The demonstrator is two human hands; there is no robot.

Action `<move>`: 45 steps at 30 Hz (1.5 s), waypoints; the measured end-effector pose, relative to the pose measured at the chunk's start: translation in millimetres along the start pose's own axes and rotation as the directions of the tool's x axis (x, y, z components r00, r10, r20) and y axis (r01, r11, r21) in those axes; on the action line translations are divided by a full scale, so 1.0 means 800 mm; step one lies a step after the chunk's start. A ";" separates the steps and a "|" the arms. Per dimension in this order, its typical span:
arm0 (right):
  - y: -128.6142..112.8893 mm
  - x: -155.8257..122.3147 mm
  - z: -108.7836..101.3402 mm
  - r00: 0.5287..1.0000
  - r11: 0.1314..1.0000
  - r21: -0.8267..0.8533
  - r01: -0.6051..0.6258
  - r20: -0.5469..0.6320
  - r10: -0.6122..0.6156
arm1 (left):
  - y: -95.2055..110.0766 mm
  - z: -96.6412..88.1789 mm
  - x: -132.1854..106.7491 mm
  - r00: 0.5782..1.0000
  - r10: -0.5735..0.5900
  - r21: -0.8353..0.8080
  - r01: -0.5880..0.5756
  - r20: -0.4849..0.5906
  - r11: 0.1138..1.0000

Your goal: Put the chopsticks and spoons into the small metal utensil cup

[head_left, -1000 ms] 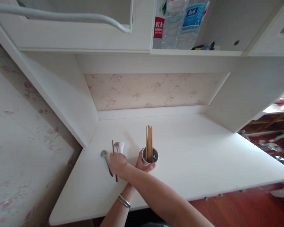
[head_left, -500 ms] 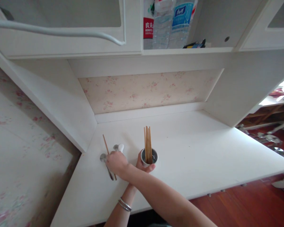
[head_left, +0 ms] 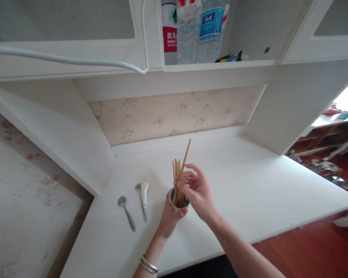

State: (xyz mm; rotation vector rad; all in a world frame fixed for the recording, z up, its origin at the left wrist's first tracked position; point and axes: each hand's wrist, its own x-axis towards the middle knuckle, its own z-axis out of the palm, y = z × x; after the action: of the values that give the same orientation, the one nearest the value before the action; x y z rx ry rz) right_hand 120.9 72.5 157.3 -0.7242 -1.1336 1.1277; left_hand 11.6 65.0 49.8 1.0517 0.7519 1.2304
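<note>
My left hand (head_left: 170,216) is wrapped round a small cup (head_left: 186,201) on the white counter, its thumb along the near side. Several wooden chopsticks (head_left: 176,170) stand upright in the cup. With my right hand (head_left: 195,189) I pinch a single chopstick (head_left: 186,153) that slants over the cup's mouth, its lower end at the left of the rim. Whether that end is inside the cup I cannot tell. To the left lie a metal spoon (head_left: 127,213), a second, thinner metal spoon (head_left: 142,204) and a white soup spoon (head_left: 144,193) beside it.
The white counter (head_left: 249,185) runs off to the right. Above it hangs a cabinet shelf (head_left: 220,67) holding several plastic bottles (head_left: 188,36). A white cable (head_left: 75,61) crosses in front of the cabinet at upper left. A side panel (head_left: 55,131) bounds the counter on the left.
My right hand has lifted a chopstick from beside the spoons and carried it right to the cup. My left hand still holds the cup. The view has shifted slightly.
</note>
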 end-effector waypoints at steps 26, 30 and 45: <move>0.075 0.014 -0.064 0.998 0.674 -0.738 -0.035 0.005 0.058 | -0.034 -0.010 0.000 0.996 0.032 -0.007 -0.033 -0.088 0.999; 0.080 0.007 -0.072 0.992 0.783 -0.614 -0.103 -0.001 0.130 | -0.030 -0.007 0.001 0.997 0.060 -0.036 -0.062 -0.039 0.997; 0.143 -0.051 -0.103 0.954 0.932 -0.338 -0.129 0.216 0.210 | -0.026 -0.011 -0.008 0.995 0.098 0.085 -0.096 -0.026 0.992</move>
State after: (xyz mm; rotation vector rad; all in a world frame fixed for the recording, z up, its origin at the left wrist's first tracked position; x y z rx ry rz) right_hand 162.5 76.5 16.5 -0.9685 -1.5142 1.2182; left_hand 10.3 60.7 26.5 1.1519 0.7886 1.3092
